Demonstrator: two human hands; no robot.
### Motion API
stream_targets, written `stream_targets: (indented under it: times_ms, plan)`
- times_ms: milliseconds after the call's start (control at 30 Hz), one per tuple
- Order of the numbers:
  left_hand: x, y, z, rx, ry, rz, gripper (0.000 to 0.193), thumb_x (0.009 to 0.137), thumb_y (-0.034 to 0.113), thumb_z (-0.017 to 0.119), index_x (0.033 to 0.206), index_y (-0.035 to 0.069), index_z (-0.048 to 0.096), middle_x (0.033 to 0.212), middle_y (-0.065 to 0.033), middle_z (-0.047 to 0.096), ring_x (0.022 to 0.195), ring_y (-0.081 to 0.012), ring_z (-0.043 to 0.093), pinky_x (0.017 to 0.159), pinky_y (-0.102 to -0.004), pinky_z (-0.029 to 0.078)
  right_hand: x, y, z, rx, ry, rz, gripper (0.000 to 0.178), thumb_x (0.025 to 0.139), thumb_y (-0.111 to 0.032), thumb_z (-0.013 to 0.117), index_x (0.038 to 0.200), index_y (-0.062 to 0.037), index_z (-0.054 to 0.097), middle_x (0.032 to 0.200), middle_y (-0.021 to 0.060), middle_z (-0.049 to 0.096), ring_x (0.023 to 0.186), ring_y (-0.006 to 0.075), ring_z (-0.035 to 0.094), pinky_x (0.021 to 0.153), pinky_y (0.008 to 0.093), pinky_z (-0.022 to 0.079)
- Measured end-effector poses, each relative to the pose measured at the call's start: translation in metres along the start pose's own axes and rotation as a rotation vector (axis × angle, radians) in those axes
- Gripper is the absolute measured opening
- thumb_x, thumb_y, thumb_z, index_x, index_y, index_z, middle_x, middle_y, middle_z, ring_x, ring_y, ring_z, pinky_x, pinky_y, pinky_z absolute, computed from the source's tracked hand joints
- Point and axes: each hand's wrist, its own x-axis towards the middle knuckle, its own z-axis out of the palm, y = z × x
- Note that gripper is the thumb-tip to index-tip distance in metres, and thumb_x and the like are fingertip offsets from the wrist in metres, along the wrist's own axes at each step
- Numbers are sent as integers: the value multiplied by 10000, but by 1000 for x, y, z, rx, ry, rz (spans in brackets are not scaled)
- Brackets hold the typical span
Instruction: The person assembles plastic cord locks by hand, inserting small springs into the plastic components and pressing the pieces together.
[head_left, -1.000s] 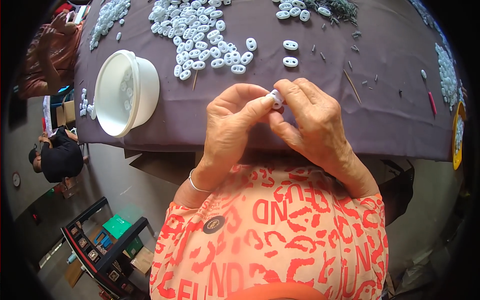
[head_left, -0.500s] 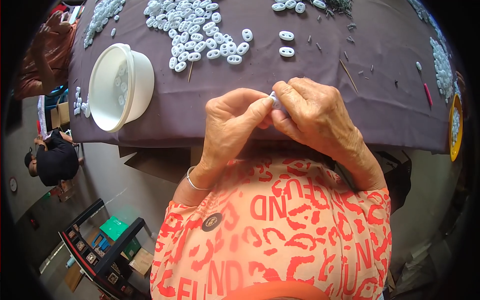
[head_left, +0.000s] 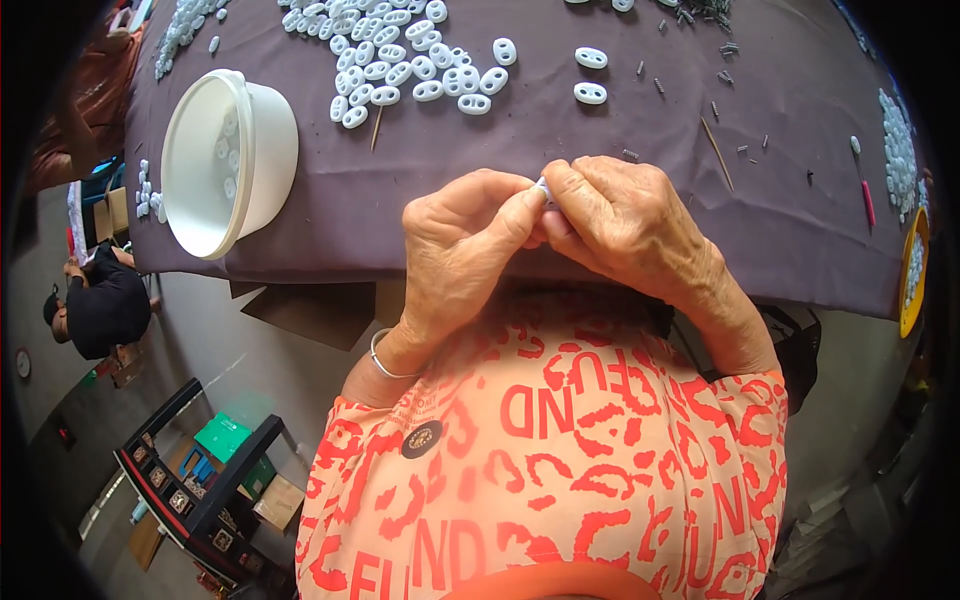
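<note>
My left hand (head_left: 462,232) pinches a small white plastic piece (head_left: 543,188) between thumb and index finger, above the table's near edge. My right hand (head_left: 632,222) closes on the same piece from the other side, and its fingers cover most of it. It resembles the white oval two-hole cord locks on the cloth. Two of these, a farther cord lock (head_left: 591,58) and a nearer cord lock (head_left: 590,93), lie apart beyond my hands. A large heap of cord locks (head_left: 400,72) spreads to their left.
A white plastic tub (head_left: 270,150) with a few small white pieces leans at left on the dark tablecloth (head_left: 340,205). Loose small springs (head_left: 725,77) and a thin wooden stick (head_left: 717,153) lie to the right, with a pink-handled tool (head_left: 867,203) and yellow bowl (head_left: 912,272) farther right.
The view has shifted slightly, so the table's things sit a little differently in it. Both hands stay together on the white piece, which my right fingers now cover more.
</note>
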Motion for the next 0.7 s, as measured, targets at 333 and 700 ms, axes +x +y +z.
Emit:
stream_targets:
  times_ms: [333, 700]
  plan:
    - [5, -7, 0, 53, 12, 67, 80, 852, 21, 585, 875, -40, 632, 781, -21, 627, 714, -52, 562, 629, -190, 481, -2, 5, 5, -11, 10, -15, 214, 681, -24, 650, 846, 41, 531, 620, 80, 465, 529, 216, 516, 451, 319, 431]
    - [-4, 12, -9, 163, 75, 316, 29, 814, 2, 608, 805, -25, 613, 728, -34, 605, 640, -55, 563, 562, -195, 461, 2, -3, -7, 220, 31, 76, 408, 695, -53, 679, 1060, 57, 533, 687, 107, 530, 568, 225, 528, 498, 319, 424]
